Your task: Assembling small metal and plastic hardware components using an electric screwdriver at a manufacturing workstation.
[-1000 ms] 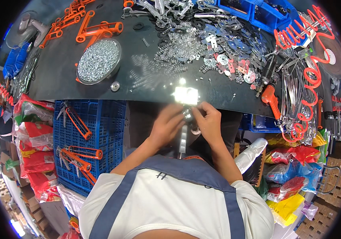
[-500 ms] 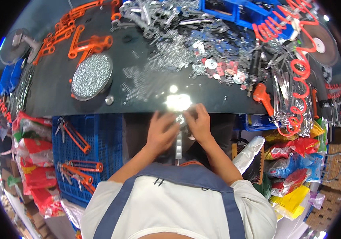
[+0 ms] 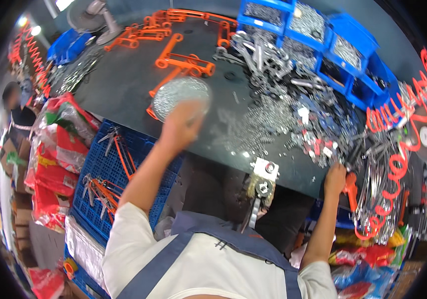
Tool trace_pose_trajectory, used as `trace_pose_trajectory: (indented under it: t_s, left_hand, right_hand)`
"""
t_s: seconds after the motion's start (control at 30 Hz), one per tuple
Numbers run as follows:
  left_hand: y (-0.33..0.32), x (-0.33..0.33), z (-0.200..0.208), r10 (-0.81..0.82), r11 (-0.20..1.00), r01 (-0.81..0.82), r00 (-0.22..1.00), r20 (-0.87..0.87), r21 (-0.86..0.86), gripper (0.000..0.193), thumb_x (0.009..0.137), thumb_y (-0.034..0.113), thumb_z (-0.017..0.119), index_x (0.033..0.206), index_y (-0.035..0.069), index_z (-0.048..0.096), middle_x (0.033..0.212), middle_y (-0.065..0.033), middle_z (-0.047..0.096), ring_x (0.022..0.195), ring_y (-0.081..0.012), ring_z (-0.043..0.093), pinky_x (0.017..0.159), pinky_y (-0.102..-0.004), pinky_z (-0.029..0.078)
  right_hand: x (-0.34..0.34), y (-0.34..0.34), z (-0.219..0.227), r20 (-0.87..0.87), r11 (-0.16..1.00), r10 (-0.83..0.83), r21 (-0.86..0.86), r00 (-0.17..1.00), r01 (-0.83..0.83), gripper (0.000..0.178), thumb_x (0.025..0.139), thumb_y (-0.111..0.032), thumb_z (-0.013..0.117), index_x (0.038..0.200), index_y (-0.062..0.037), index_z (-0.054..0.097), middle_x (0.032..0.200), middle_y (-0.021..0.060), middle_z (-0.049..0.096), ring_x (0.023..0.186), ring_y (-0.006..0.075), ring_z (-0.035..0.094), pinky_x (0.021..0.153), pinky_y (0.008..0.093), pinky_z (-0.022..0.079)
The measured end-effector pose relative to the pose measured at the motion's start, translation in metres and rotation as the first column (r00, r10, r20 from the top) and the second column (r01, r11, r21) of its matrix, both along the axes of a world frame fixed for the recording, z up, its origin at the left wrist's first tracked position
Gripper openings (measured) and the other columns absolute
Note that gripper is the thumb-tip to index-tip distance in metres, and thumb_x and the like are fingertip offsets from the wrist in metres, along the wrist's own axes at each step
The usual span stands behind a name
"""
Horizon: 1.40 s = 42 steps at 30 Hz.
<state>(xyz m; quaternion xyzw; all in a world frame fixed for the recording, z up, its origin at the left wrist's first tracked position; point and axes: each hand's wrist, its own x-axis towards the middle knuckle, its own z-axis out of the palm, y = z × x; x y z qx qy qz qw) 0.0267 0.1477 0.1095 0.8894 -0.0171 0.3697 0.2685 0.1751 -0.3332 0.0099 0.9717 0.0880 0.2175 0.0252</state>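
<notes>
My left hand [image 3: 184,123], blurred by motion, is over the near right part of a round dish [image 3: 166,97] heaped with small shiny metal pieces. Its fingertips are smeared, so I cannot see whether they hold a piece. At the right of the bench my right hand [image 3: 335,178] is closed at the lower end of a black air screwdriver [image 3: 355,157]. An orange-handled tool [image 3: 350,192] lies just beside that hand. Between my arms, at the bench's front edge, stands a small fixture [image 3: 265,169] with a metal block, a round part and a lever below, with neither hand on it.
Orange frames [image 3: 181,64] lie at the back left. Heaped wrenches, springs and small plates [image 3: 273,114] spread before blue parts bins [image 3: 333,52]. A red coiled hose [image 3: 398,164] hangs at right. A blue crate [image 3: 94,184] holds orange-handled tools at lower left.
Both hands have left the fixture: the left went over to the dish, the right out to the black air screwdriver. The whole view has swung, and the fixture now shows uncovered.
</notes>
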Motion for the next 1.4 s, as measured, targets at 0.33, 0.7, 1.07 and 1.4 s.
trace_pose_trajectory:
  t_s: [0.33,0.7,1.07,1.4]
  left_hand:
    - [0.203,0.177,-0.028,-0.186,0.452,-0.325,0.876,-0.445,-0.830,0.038,0.078,0.021,0.062,0.114,0.007,0.060,0.104,-0.0148,0.063,0.097,-0.0298,0.061,0.082,-0.0401,0.049]
    - [0.194,0.129,0.039,0.117,0.967,-0.029,0.932,-0.343,0.252,0.030,0.071,0.022,0.073,0.091,0.002,0.066,0.087,-0.0124,0.062,0.077,-0.0266,0.059,0.073,-0.0344,0.046]
    - [0.041,0.023,0.120,-0.580,0.522,0.495,0.803,0.137,-0.695,0.063,0.082,0.016,0.066,0.133,0.002,0.033,0.120,-0.0210,0.053,0.109,-0.0322,0.056,0.095,-0.0425,0.045]
    - [-0.145,-0.018,0.019,-0.721,0.502,0.422,0.686,-0.095,-0.755,0.052,0.074,0.010,0.074,0.120,0.004,0.052,0.112,-0.0060,0.059,0.105,-0.0166,0.057,0.091,-0.0304,0.045]
  right_hand:
    - [-0.037,0.031,-0.007,0.288,0.980,0.057,0.169,0.956,-0.109,0.018,0.087,-0.006,0.055,0.096,0.0092,0.059,0.089,0.0235,0.062,0.082,0.0386,0.060,0.075,0.0413,0.049]
    - [-0.031,0.021,-0.020,0.317,0.885,0.024,0.434,0.948,-0.167,0.019,0.089,-0.008,0.053,0.094,0.0101,0.059,0.085,0.0229,0.061,0.076,0.0363,0.059,0.069,0.0399,0.048]
    - [-0.053,0.040,0.021,0.097,0.153,0.050,0.983,0.994,-0.104,0.022,0.093,-0.010,0.051,0.109,0.0033,0.059,0.092,0.0059,0.055,0.068,0.0123,0.058,0.055,0.0233,0.049]
    - [-0.158,0.119,0.073,0.044,-0.147,0.504,0.988,0.863,0.035,0.018,0.084,-0.002,0.061,0.102,0.0016,0.060,0.083,0.0041,0.061,0.062,0.0071,0.056,0.051,0.0186,0.043]
